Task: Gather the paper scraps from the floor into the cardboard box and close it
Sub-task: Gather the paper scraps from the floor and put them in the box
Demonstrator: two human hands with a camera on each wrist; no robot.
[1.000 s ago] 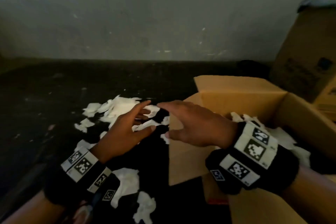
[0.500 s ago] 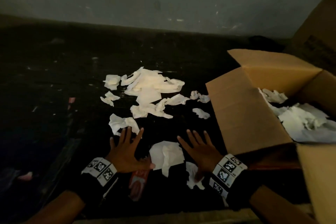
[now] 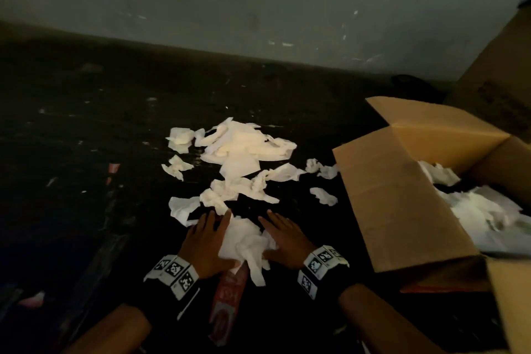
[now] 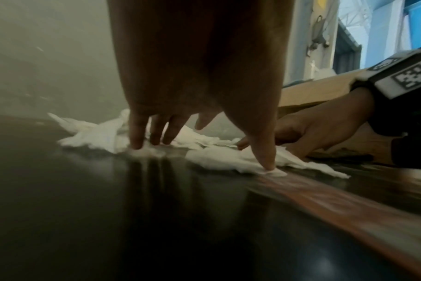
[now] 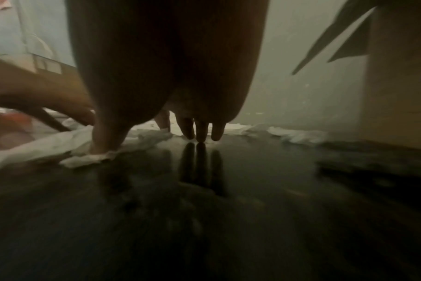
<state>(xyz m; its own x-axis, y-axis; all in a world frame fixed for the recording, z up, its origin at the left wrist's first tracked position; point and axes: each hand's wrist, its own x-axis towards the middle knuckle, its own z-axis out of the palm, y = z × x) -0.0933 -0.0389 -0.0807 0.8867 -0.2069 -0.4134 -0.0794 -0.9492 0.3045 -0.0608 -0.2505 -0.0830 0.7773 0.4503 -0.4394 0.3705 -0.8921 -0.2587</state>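
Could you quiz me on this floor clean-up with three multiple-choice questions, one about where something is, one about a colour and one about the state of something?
1. Where does the paper clump nearest the person lie?
A. inside the box
B. between the two hands on the floor
C. against the wall

2. What colour are the paper scraps on the floor?
A. white
B. blue
C. green

3. How is the cardboard box right now?
A. taped shut
B. crushed flat
C. open, with paper inside

Answers:
1 B, the left hand and the right hand press flat on either side of it.
2 A, they stand out pale against the dark floor.
3 C, its flaps stand up and white paper shows within.
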